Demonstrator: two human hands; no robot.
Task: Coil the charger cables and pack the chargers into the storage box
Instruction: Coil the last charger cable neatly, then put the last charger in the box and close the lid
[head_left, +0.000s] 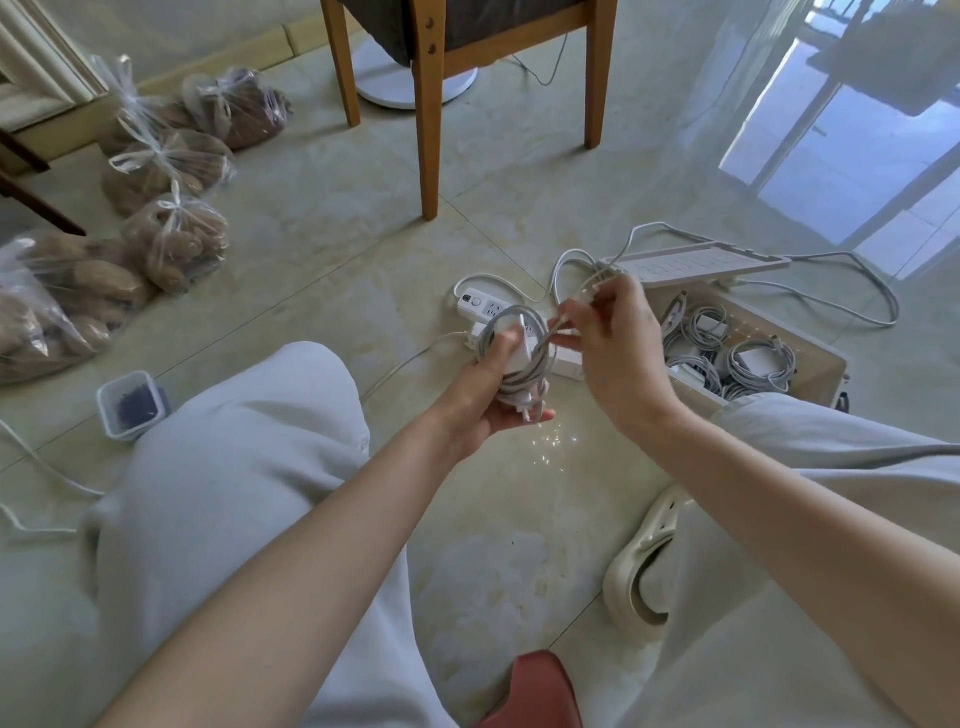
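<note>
On my feed, a person squatting on a glossy, pale marbled tile floor (322, 218) wraps a charger. The left hand (488, 400), palm up, has its fingers curled round a smooth white charger brick (511, 358), with loops of its grey-white cable (537, 358) wound about it and two metal plug prongs jutting out at the bottom. The right hand (615, 343), above and to the right of the coil, pinches the free end of that cable between thumb and fingertips, its other fingers loosely spread.

Just right of the hands, on the floor, stands the storage box (815, 364), cream plastic with rounded corners. Its slotted lid (696, 265) lies tilted across the far rim. Inside lie several coiled chargers (758, 364), round grey bundles side by side.

Behind the hands sits a white power strip (485, 306); I cannot read its markings, which are too small. Further back stands a wooden chair (428, 130). At left are knotted clear plastic bags (171, 244) of lumpy brown tubers, and a small square translucent tub (130, 405) with dark contents. Light grey trousers (223, 467) and a cream perforated slipper (644, 566) fill the foreground.
</note>
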